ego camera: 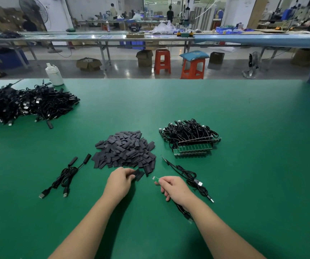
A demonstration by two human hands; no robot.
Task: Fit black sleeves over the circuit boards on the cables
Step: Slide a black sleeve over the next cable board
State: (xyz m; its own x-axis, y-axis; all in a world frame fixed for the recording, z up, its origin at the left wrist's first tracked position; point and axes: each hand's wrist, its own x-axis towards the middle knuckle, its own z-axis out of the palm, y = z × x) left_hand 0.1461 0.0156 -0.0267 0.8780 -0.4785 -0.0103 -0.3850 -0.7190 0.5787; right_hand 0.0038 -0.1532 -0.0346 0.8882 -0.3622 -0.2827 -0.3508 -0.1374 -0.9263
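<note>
while pinching a black sleeve (139, 174) at the near edge of the sleeve pile (125, 148), left hand (119, 181) on the green table (244, 113). right hand (174, 187) curled round a small circuit board (156, 179), cable (183, 210) trailing under the wrist. sleeve and board near, apart.

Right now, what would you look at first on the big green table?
Probably the two hands near the front: the left hand pinches a black sleeve at the edge of the sleeve pile, and the right hand holds a small green board. Then the big tangle of black cables at the far left, and the bundle of cables with green boards right of the pile.
</note>
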